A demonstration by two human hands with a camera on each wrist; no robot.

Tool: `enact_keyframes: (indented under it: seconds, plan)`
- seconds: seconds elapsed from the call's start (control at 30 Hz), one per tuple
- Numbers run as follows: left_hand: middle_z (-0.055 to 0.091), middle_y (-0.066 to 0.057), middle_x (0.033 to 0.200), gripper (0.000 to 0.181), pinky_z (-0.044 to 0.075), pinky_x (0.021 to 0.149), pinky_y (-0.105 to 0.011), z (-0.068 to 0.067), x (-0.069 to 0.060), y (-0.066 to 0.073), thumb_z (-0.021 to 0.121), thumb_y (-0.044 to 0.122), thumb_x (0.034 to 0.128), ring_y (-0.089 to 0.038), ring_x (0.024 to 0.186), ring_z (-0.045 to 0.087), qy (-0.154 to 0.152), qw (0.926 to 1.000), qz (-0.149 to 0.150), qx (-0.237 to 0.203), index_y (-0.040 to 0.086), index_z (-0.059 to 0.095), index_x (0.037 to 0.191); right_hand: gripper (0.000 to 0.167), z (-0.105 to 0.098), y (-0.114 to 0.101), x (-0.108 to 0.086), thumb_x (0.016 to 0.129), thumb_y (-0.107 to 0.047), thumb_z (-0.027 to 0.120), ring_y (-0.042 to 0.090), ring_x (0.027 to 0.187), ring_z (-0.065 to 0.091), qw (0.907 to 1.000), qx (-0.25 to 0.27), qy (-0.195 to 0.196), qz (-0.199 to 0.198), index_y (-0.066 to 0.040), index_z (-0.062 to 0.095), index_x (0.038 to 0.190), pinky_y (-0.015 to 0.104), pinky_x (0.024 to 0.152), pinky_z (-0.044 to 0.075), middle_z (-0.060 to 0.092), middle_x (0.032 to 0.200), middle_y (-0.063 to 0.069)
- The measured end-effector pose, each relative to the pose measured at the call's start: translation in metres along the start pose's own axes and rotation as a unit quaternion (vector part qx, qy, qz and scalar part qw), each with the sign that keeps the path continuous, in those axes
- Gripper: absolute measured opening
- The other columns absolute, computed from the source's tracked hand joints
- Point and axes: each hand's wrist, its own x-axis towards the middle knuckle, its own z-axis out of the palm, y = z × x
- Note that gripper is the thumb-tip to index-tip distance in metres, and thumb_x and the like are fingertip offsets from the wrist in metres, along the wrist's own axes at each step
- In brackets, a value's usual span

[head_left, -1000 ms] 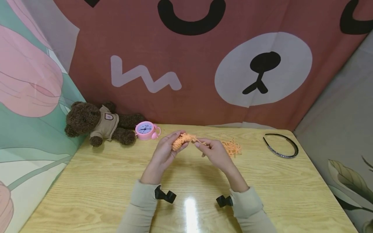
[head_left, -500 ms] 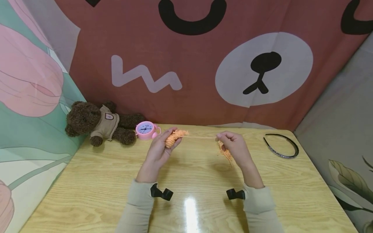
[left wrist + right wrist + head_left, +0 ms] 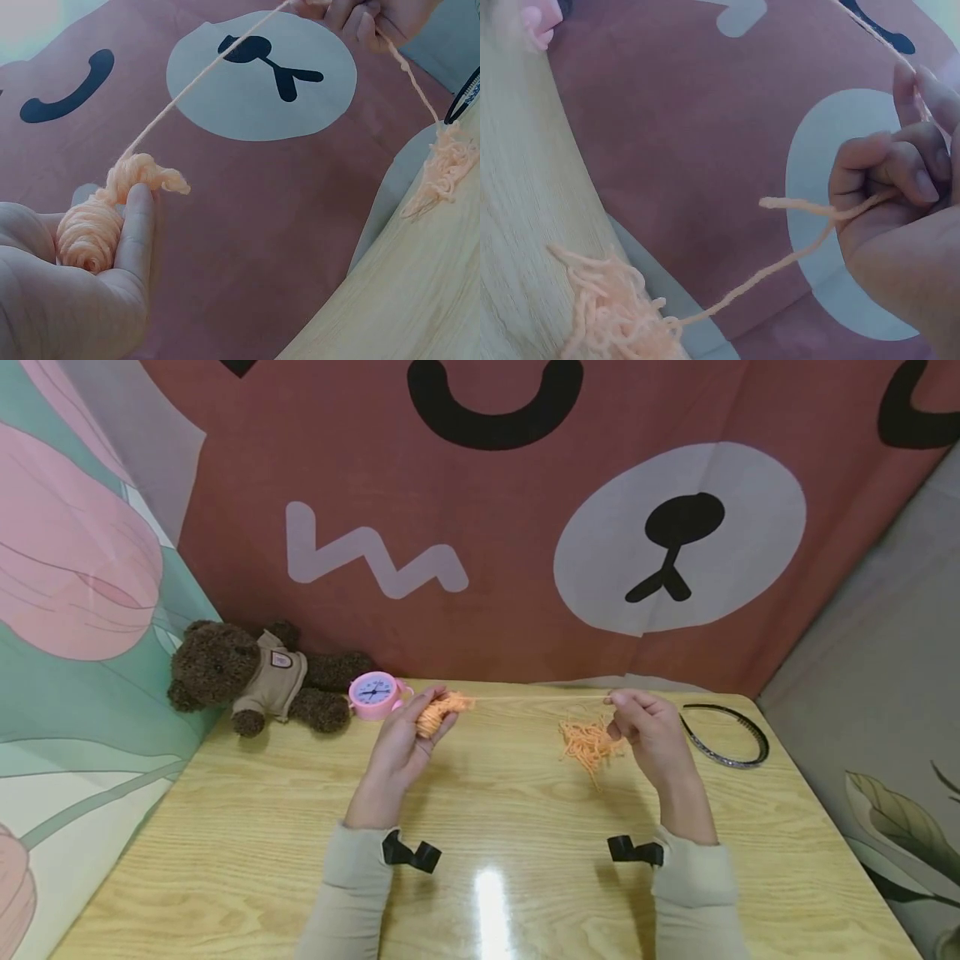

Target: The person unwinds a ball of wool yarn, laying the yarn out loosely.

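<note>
My left hand (image 3: pixel 401 745) grips a small skein of orange yarn (image 3: pixel 90 234) above the table, its fingers curled about the wound part. From the skein's top a single strand (image 3: pixel 540 697) runs taut and nearly level to my right hand (image 3: pixel 660 735). There the thumb and forefinger pinch the strand, with the other fingers curled in, as the right wrist view shows. A short loose end (image 3: pixel 795 203) pokes out of those curled fingers. Another length hangs from them down to a loose pile of orange yarn (image 3: pixel 588 743) on the table.
A pink alarm clock (image 3: pixel 373 693) stands at the table's back edge, left of my left hand. Beside it a brown teddy bear (image 3: pixel 273 681) lies on its side. A black headband (image 3: pixel 731 763) lies right of my right hand. Printed cloth (image 3: pixel 510 635) hangs behind the table.
My right hand has moved away to the right from the left hand, drawing the strand out long and straight. The left hand has shifted slightly left with the skein.
</note>
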Motion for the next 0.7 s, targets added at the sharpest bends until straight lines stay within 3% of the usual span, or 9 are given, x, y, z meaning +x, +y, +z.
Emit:
enact_keyframes:
  seconds: [0.13,0.3,0.57,0.7]
  plan:
    - [0.066,-0.004,0.113,0.019,0.061,0.087,-0.025,-0.001,0.0,-0.002,0.05,0.014,0.1076,-0.014,0.106,0.067,-0.011,0.9999,-0.003,0.009,0.009,0.069,0.108,0.025,-0.002,0.001,0.0,0.106,-0.012,0.053,0.023,0.054,0.015,0.9985,0.038,0.039,0.001,-0.013,0.076,0.096,0.028,0.056,0.043,0.022,0.055,0.007]
    - [0.072,-0.004,0.103,0.021,0.062,0.083,-0.024,-0.001,0.0,-0.006,0.048,0.014,0.1082,-0.014,0.1,0.07,-0.02,0.9995,0.0,0.026,0.008,0.068,0.108,0.021,-0.004,0.001,0.002,0.104,-0.022,0.059,0.022,0.057,0.015,0.9887,0.062,0.135,0.021,-0.012,0.074,0.094,0.025,0.055,0.042,0.024,0.055,0.001]
    - [0.058,-0.008,0.12,0.023,0.061,0.087,-0.025,0.001,0.002,-0.008,0.045,0.013,0.1087,-0.018,0.108,0.066,-0.026,0.9991,0.0,0.035,0.003,0.061,0.121,0.018,-0.01,-0.001,0.006,0.1,-0.025,0.065,0.017,0.055,0.025,0.9713,0.091,0.216,0.039,-0.01,0.071,0.093,0.022,0.052,0.043,0.032,0.054,-0.004]
    - [0.06,-0.008,0.113,0.022,0.061,0.086,-0.025,0.002,0.002,-0.007,0.045,0.012,0.1086,-0.019,0.103,0.068,-0.013,0.9996,0.003,0.023,0.003,0.063,0.117,0.018,-0.014,-0.003,0.007,0.1,-0.024,0.065,0.018,0.057,0.019,0.961,0.113,0.251,0.03,-0.009,0.072,0.092,0.023,0.051,0.039,0.029,0.055,-0.003]
